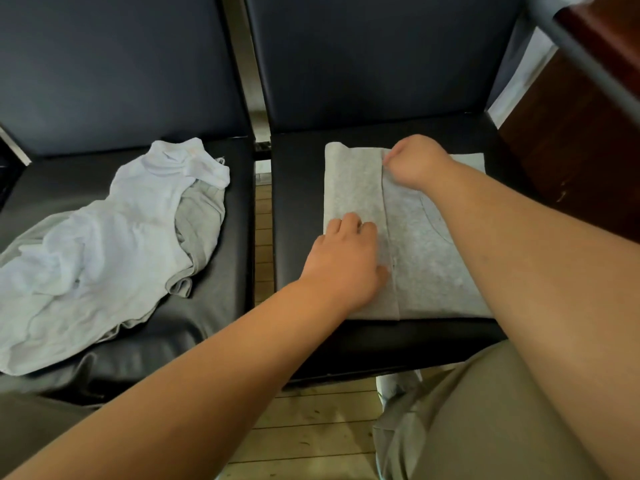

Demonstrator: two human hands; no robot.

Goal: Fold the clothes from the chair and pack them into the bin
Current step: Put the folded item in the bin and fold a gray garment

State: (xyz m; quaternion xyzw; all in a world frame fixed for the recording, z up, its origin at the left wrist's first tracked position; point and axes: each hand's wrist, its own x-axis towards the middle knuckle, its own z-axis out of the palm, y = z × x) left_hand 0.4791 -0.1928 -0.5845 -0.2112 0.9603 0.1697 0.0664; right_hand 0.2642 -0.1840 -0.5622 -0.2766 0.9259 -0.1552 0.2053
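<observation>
A grey shirt (415, 244) lies flat and partly folded on the right black chair seat (298, 202), its left side turned over to a straight edge down the middle. My left hand (343, 265) rests palm down on the folded flap near the front. My right hand (412, 161) pinches the top of that folded edge at the far end. On the left chair seat (214, 289) lies a loose pile: a white top (104, 251) over another grey garment (201, 220). No bin is in view.
The two black chairs stand side by side with a narrow gap (263, 237) showing wooden floor (311, 427). A dark wooden cabinet (571, 150) stands at the right. My knee in khaki trousers (485, 410) is at the lower right.
</observation>
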